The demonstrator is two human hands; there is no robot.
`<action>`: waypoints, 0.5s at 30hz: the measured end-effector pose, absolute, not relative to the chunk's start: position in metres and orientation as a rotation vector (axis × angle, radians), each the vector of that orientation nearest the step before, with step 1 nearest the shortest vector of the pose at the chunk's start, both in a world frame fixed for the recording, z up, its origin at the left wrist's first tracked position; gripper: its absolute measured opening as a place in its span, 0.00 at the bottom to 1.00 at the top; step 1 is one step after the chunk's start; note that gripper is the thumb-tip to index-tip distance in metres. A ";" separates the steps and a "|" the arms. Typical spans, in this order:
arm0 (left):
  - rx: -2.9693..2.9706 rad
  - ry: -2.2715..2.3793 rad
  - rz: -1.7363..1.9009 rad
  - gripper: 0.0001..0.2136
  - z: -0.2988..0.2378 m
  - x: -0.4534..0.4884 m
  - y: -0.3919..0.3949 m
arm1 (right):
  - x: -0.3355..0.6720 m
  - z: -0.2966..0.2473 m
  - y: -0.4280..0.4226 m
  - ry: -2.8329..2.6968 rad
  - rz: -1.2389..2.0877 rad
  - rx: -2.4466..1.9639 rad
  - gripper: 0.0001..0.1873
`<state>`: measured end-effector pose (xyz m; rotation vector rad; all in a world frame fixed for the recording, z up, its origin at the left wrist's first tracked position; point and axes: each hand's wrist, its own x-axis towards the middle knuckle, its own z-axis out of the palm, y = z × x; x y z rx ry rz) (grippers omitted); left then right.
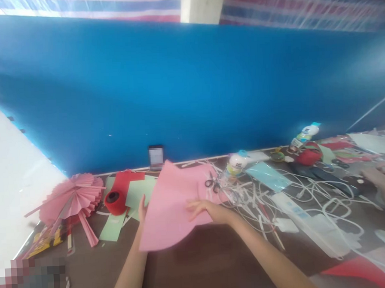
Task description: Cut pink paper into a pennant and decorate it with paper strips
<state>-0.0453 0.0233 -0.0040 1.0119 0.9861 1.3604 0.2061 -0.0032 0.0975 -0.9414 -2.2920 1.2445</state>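
A large sheet of pink paper (173,205) is raised off the table, with its near edge curving downward. At its left edge is my left hand (143,212), holding the sheet; most of the fingers are hidden behind the paper. My right hand (207,210) rests on top of the same sheet near its right side, fingers spread and stretched out. More pink paper lies just beyond, and a pair of scissors (213,183) is on it.
Folded pink paper fans (74,195), a red roll (114,203) and green paper (113,227) lie left. Right are white-capped bottles (235,165), tangled white cables (337,201), a blue packet (268,176) and another person's hand (378,179). A blue partition (176,84) stands behind.
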 end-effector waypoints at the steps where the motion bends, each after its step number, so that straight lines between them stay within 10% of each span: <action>1: 1.017 0.993 1.323 0.23 -0.002 -0.047 0.024 | 0.211 0.087 -0.007 -2.272 1.269 -0.943 0.12; 15: 0.885 0.992 1.099 0.16 0.003 -0.032 0.026 | 0.218 -0.005 0.007 -1.299 0.536 -1.435 0.19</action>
